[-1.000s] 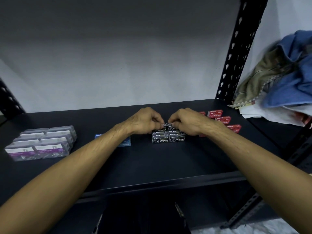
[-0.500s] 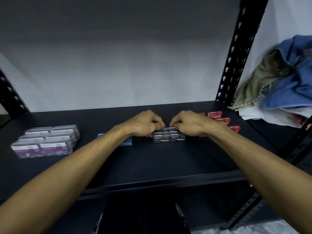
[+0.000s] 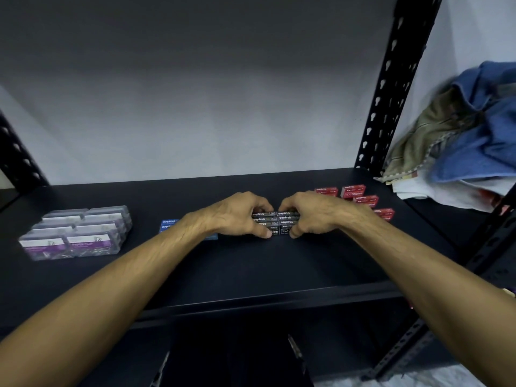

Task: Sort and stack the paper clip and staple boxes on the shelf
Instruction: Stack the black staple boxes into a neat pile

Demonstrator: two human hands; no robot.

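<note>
Black boxes [image 3: 275, 223] of staples sit mid-shelf [image 3: 251, 269] in a tight block, and you clasp it from both sides: left hand [image 3: 237, 216] and right hand [image 3: 312, 215], fingers curled over the top rows, thumbs at the front, likely to square it. Clip boxes [image 3: 78, 233] are grouped far left, blue boxes [image 3: 169, 225] behind your left wrist, red boxes [image 3: 360, 195] loose at right.
</note>
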